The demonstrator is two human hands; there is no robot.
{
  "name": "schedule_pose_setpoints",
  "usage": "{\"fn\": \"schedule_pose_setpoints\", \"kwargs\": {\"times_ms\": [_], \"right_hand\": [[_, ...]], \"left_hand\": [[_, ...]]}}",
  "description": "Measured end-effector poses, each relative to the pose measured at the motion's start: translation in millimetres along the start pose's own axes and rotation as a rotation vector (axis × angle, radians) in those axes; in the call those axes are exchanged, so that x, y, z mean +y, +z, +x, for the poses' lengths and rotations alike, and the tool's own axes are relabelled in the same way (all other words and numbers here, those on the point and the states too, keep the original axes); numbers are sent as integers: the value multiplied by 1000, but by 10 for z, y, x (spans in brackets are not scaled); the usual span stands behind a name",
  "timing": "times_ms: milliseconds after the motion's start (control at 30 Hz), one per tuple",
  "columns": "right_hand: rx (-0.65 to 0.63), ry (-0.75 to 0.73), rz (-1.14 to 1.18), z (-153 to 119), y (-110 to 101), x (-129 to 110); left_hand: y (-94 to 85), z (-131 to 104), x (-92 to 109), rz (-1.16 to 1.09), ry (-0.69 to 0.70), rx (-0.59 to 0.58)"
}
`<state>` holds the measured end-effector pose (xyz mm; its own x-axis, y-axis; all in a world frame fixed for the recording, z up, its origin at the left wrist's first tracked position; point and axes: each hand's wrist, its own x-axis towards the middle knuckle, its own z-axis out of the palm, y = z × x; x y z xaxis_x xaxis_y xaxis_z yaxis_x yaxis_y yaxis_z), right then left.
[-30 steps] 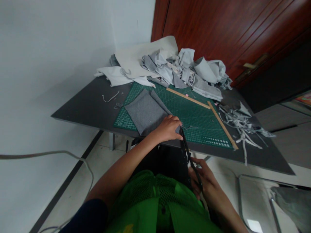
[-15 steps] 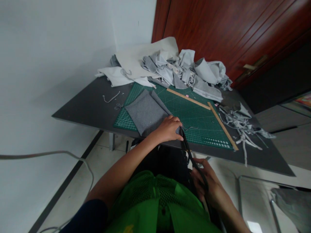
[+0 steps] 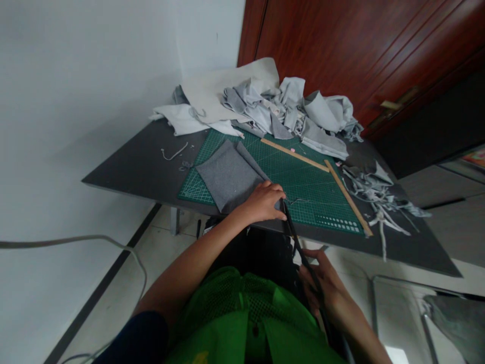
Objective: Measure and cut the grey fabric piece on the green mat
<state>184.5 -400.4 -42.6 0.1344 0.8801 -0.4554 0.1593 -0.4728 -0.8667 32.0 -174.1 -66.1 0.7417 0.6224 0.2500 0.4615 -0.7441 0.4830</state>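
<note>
A folded piece of grey cloth lies on a green cutting mat near the table's front edge. My left hand pinches the right corner of that cloth. Black scissors are gripped in my right hand, which is below the table edge. Their tips point up and away from me, right beside my left fingertips at the cloth's corner. The blades look nearly closed, and whether cloth sits between them cannot be made out.
Grey and white fabric scraps are heaped along the back of the dark table. Two wooden strips rest on the mat. Tangled cloth strips lie at the right. A cable hangs at the left.
The scissors' blades have come closer together at the cloth's corner. Both hands stay in nearly the same place, and the cloth has not moved.
</note>
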Motion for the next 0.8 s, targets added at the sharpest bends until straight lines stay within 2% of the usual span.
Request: {"fn": "schedule_pose_setpoints", "kwargs": {"times_ms": [267, 800], "right_hand": [[24, 22, -76, -27, 8, -46], [-28, -39, 125, 136, 14, 9]], "left_hand": [[27, 7, -25, -12, 20, 17], [56, 5, -26, -84, -4, 53]]}}
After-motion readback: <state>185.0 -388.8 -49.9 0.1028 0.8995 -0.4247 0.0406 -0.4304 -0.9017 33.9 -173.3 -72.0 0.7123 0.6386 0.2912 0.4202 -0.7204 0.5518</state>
